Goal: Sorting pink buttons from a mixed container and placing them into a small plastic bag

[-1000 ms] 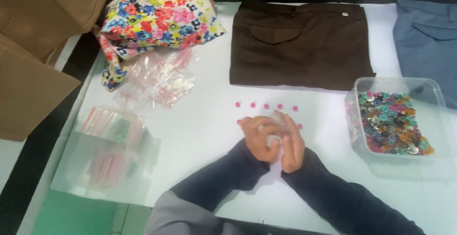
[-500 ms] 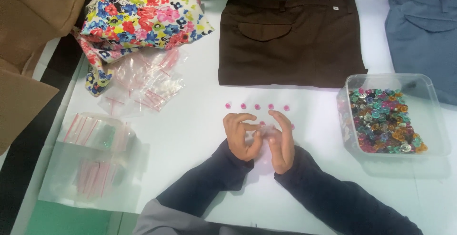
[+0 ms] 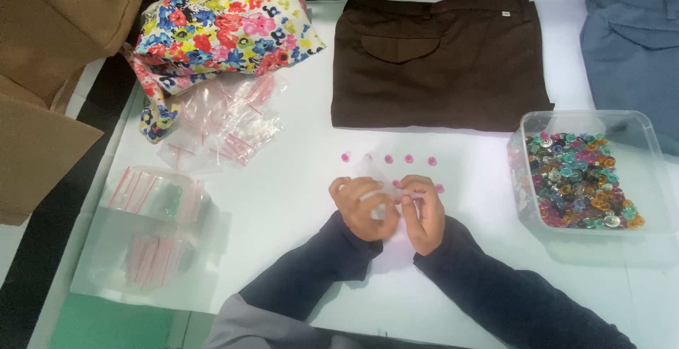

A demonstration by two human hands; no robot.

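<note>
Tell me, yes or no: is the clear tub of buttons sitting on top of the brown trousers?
No, the clear tub rests on the white table, below and right of the brown trousers.

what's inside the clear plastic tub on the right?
The clear plastic tub holds a heap of small multicoloured buttons, filling its near half; the far part shows bare bottom. Whatever lies under the heap is covered.

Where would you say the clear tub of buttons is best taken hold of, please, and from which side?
Probably by its two short side walls, hands coming from above. The clear tub lies flat on the white table with an open top and a rolled rim to hook fingers under. The coloured buttons lie loose inside, so keep it level. Its left wall is free; the blue garment crowds the far right corner.
</note>
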